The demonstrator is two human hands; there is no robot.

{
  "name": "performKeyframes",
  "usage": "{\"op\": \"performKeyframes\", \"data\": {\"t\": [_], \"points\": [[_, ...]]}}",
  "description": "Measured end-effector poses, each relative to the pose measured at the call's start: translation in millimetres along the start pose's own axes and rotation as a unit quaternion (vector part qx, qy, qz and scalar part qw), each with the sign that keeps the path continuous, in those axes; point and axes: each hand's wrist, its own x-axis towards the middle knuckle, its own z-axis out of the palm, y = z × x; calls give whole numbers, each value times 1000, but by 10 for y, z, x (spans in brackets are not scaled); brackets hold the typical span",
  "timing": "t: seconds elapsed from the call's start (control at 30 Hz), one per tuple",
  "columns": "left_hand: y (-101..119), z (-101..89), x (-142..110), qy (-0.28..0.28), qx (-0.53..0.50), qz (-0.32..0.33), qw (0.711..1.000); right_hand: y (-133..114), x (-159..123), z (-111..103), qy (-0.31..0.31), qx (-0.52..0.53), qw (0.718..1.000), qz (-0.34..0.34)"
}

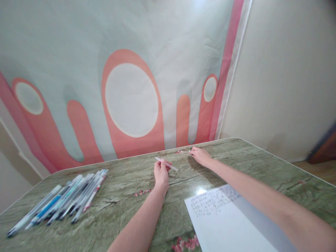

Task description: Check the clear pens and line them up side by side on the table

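My left hand (160, 175) is closed in a pinch around a slim, pale, translucent pen barrel (172, 167), held at a slant just above the table. My right hand (201, 156) reaches to the far side of the table, its fingers pressed together. A small whitish bit with something dark shows at its fingertips, too small to name. Below my right forearm lies a white sheet of paper (212, 227) with rows of handwriting along its top.
Several pens (70, 196), with clear, blue and dark parts, lie side by side on the left of the wood-patterned table (112, 224). A grey-green cloth (168, 42) with coral shapes hangs behind the far edge. A plain wall (283, 87) stands at right.
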Motion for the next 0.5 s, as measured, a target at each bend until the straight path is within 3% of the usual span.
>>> {"op": "performKeyframes", "data": {"t": [0.5], "points": [[25,8,-16,-6,7,-4,1000,50,-11,14,11,-32,999,1]]}}
